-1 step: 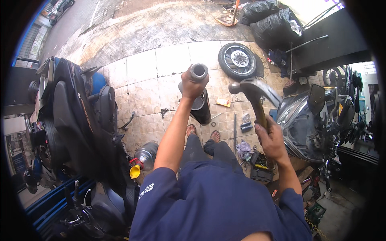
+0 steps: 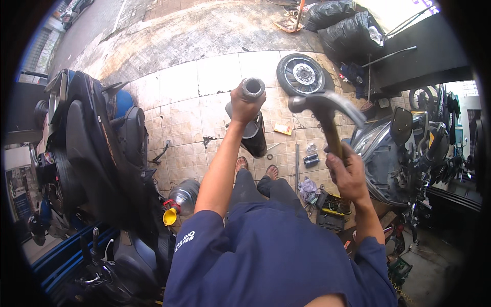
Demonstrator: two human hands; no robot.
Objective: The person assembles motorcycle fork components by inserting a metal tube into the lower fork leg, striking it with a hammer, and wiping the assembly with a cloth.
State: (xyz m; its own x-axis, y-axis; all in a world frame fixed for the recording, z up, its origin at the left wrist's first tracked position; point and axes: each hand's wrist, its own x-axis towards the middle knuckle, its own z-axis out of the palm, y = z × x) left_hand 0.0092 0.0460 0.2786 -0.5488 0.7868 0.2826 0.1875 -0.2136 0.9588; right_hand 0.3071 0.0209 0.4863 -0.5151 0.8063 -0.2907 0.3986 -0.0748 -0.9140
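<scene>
My left hand (image 2: 245, 105) is wrapped round an upright, thick-walled metal pipe (image 2: 253, 81), its open top facing me. Below that fist, a larger dark cylinder (image 2: 254, 142) stands over the tiled floor; where the pipe meets it is hidden. My right hand (image 2: 348, 171) grips the handle of a claw hammer (image 2: 314, 102), raised to the right of the pipe, its round face turned toward the pipe without touching it. My bare feet (image 2: 271, 172) show beneath.
Motorbikes stand at left (image 2: 82, 138) and right (image 2: 394, 158). A wheel (image 2: 302, 74) and black bags (image 2: 348, 38) lie ahead. By my feet are a plastic jug (image 2: 186, 197) with a yellow funnel, a long rod (image 2: 297, 169), metal parts (image 2: 311, 160), a rag (image 2: 307, 187) and a toolbox (image 2: 332, 210).
The hammer head and my right hand have shifted slightly up and left, with the head a little more blurred. The pipe has moved very slightly upward in view.
</scene>
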